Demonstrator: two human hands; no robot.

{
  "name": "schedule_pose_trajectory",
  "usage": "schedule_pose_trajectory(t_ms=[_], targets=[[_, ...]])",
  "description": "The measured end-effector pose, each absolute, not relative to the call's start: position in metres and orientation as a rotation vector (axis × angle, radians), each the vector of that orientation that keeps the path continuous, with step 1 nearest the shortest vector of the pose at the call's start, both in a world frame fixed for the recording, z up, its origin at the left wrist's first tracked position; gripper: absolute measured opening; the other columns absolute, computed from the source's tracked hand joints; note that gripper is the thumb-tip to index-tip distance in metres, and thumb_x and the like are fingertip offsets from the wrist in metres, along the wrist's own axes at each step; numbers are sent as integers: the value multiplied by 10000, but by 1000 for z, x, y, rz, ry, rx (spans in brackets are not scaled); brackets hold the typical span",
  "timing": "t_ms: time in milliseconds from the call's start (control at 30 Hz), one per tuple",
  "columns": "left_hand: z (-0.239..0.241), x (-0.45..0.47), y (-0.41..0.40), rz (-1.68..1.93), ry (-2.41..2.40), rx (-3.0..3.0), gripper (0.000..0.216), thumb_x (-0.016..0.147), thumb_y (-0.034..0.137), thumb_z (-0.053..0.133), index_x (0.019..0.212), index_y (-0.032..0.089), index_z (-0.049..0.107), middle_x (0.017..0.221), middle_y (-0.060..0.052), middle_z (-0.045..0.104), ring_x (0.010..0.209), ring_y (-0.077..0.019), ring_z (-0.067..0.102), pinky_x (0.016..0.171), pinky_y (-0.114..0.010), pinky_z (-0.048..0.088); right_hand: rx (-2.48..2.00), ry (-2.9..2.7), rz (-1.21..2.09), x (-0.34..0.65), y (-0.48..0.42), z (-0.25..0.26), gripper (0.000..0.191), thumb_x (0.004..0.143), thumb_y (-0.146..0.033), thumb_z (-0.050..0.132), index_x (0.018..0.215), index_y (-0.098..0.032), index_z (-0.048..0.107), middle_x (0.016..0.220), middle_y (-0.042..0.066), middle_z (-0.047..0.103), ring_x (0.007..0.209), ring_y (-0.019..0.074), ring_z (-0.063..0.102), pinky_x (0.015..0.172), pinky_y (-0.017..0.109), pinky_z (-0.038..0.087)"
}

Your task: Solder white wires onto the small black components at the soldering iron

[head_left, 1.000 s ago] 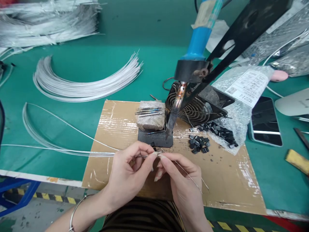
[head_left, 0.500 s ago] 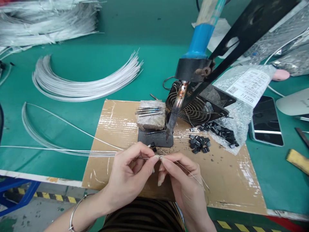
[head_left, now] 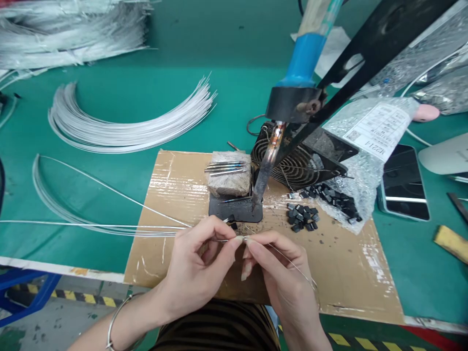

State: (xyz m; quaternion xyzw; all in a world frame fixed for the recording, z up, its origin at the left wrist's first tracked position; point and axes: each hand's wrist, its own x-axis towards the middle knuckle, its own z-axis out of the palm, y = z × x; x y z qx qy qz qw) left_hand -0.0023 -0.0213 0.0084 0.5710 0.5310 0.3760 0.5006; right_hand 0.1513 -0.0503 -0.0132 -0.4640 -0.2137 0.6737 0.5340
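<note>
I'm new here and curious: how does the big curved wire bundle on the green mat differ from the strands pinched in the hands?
The wire bundle is many strands fanned in a thick arc; the pinched strands are only a few. The bundle lies untouched on the green mat; the pinched strands run across the cardboard to the fingertips of the left hand and right hand. Both are thin, pale and curved.

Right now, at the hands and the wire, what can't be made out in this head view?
- Pinch point: fingertips of the left hand and right hand cover the wire there; whether it is one strand or two is too fine to tell.
- Wire's far end: cut off by the left edge.
- Soldering iron: handle top cut off by the top edge.
- Small black parts: too small to identify.
</note>
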Motion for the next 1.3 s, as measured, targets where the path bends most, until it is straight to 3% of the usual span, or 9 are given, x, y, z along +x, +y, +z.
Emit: schedule_pose_trajectory(t_ms=[267,600,900,1300], targets=[[10,-2,-22,943,1274,1353,152,938,187,676,788,194,652,601,42,559,478,-85,399,445,-219,302,-1055,-478,1589,147,-51,-13,105,859,-328,883,810,-239,858,647,-11,747,497,107,665,512,193,592],[13,-4,-21,901,1274,1519,191,912,101,658,746,187,620,594,77,472,484,-64,346,447,-207,275,-1106,-660,1811,173,-38,-16,178,868,-333,872,762,-196,831,643,7,744,484,124,674,506,217,580],[7,-3,-24,900,1284,1390,145,949,174,657,809,195,626,611,67,500,478,-82,327,436,-242,261,-1136,-454,1695,155,-46,-9,160,851,-362,884,800,-212,858,658,-3,738,514,95,664,543,183,577],[7,-1,-26,935,1304,1462,133,949,149,662,825,190,636,616,68,504,471,-70,364,442,-226,289,-1089,-460,1644,152,-49,-17,158,868,-355,867,812,-208,858,650,2,730,488,105,647,507,206,588]])
